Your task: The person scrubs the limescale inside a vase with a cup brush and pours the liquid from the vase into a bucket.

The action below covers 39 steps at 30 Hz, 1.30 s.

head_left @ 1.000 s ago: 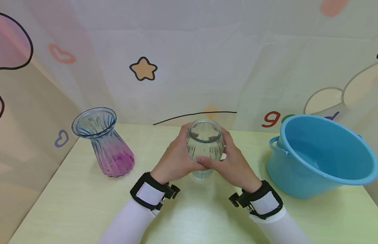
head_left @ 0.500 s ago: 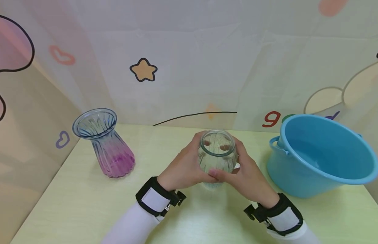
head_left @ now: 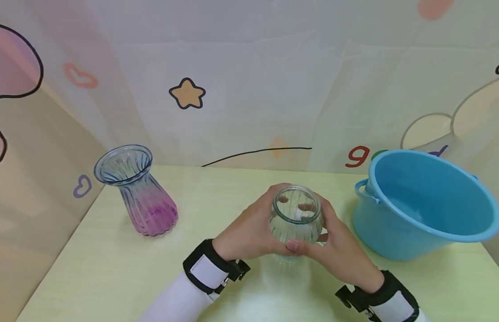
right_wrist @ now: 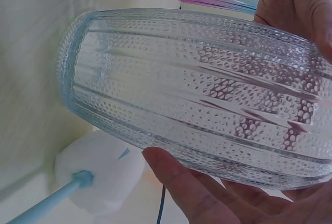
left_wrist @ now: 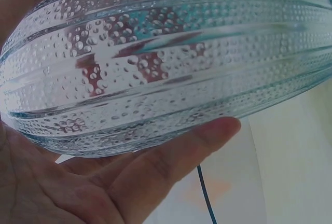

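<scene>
A clear ribbed glass vase (head_left: 295,230) with a dotted texture is held upright between both hands, its round mouth facing up. My left hand (head_left: 249,235) grips it from the left and my right hand (head_left: 338,248) from the right, with the thumbs meeting across its near side. Close up in the left wrist view, the glass (left_wrist: 171,68) lies against the palm and fingers. Below the hands, in the right wrist view, the vase body (right_wrist: 181,94) narrows to its base. The far fingers show only through the glass.
On the left of the pale table (head_left: 124,277) stands a fluted glass vase (head_left: 150,201), blue above and pink below. At the right is a large light-blue bucket (head_left: 394,232) with a side handle. A printed cloth backdrop (head_left: 253,89) rises behind the table.
Both hands have moved the clear vase toward the front of the table and to the right. The pink-and-blue vase and the bucket have stayed in place.
</scene>
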Tool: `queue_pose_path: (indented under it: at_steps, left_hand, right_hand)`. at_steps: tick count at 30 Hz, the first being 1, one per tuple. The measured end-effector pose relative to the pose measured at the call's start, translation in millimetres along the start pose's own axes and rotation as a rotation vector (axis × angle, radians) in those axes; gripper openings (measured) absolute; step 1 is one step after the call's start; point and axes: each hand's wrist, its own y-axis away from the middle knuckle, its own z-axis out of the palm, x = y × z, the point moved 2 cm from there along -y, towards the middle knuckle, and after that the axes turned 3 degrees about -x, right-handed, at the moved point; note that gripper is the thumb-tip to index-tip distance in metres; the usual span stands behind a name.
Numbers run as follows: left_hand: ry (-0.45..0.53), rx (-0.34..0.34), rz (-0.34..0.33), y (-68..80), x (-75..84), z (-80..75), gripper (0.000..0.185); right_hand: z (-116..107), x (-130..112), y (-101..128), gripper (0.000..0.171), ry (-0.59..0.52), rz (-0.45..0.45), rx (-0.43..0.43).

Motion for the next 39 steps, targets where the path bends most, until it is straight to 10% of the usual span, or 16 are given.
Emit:
queue_pose_path:
  at_steps: [16, 27, 39]
  left_hand:
    - [-0.059, -0.037, -0.002, 1.9, 4.9, 5.5, 0.111]
    - [0.163, -0.127, -0.088, 3.5, 2.3, 0.8, 0.125]
    - [0.34, 0.053, -0.052, -5.4, 1.1, 17.5, 0.086]
  right_hand:
    - [-2, 7, 11, 0.097, 0.001, 0.005, -0.005]
    - [-11, 7, 11, 0.096, 0.025, -0.045, -0.089]
    - [-17, 10, 12, 0.097, 0.014, -0.015, -0.143]
